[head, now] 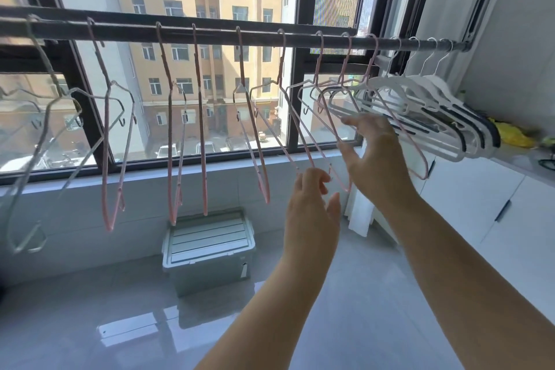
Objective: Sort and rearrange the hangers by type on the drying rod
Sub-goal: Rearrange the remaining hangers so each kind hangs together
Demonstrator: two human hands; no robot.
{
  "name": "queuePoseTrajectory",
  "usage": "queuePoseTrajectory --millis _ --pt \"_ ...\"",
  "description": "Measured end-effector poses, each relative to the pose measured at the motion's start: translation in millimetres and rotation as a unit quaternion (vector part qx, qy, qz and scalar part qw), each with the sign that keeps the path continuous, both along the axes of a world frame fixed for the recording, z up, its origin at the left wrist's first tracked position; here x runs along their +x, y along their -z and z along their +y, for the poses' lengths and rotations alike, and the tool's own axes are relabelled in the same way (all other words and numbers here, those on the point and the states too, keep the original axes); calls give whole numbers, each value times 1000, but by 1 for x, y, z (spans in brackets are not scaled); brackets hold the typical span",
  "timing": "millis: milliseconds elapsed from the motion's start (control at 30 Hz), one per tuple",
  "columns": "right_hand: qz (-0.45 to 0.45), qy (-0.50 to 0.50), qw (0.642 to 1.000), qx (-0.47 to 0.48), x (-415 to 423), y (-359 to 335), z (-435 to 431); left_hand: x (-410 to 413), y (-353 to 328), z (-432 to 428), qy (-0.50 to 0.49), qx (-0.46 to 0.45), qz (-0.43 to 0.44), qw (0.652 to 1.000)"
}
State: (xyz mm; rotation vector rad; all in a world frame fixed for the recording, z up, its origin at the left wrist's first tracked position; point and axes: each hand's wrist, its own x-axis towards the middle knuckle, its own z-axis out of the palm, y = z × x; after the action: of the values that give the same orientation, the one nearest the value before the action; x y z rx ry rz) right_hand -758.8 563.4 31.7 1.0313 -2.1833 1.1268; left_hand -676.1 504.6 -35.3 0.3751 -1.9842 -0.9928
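Bin [207, 252], closed, below pink hangers [201, 129]

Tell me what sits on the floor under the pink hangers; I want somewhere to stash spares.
A grey-green lidded box stands on the floor below the pink hangers, beside the low wall. Its lid is shut, so the inside is hidden.

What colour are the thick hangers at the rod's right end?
The thick hangers are white with dark shoulder strips; head view.
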Motion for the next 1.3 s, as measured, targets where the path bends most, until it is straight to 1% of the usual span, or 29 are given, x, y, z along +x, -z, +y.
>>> queuePoseTrajectory --millis 100,167,267,333,400,467,533,633,700,967,1167,1300 --pt "-74 25 996 49 -16 -3 4 -13 -4 12 52 16 -27 998" --pt "-131 19 988 79 -22 0 5 -24 -6 15 66 21 -67 995" --pt "-204 -11 975 87 -29 4 3 -37 -7 14 69 21 -129 989" --pt "-242 -21 966 86 -34 8 0 -43 -6 16 65 15 -153 986" --pt "-302 -44 951 58 -40 11 -3 -49 -3 19 56 15 -151 987" --pt "-387 -98 917 -5 -43 14 -8 -54 1 20 37 17 -137 990" --pt "-430 -141 890 -61 -49 17 -13 -58 3 18 18 14 -123 992" --pt "-440 -174 872 -123 -56 22 -19 -60 3 14 -2 23 -100 995" --pt "-447 -192 862 -142 -57 24 -23 -58 1 11 -15 31 -79 996" --pt "-464 -227 841 -161 -52 30 -38 -51 3 6 -48 29 -42 998" --pt "-495 -254 811 -182 -48 34 -42 -45 6 2 -65 10 -56 996" --pt "-503 -259 804 -182 -45 34 -40 -43 7 3 -65 17 -60 996"
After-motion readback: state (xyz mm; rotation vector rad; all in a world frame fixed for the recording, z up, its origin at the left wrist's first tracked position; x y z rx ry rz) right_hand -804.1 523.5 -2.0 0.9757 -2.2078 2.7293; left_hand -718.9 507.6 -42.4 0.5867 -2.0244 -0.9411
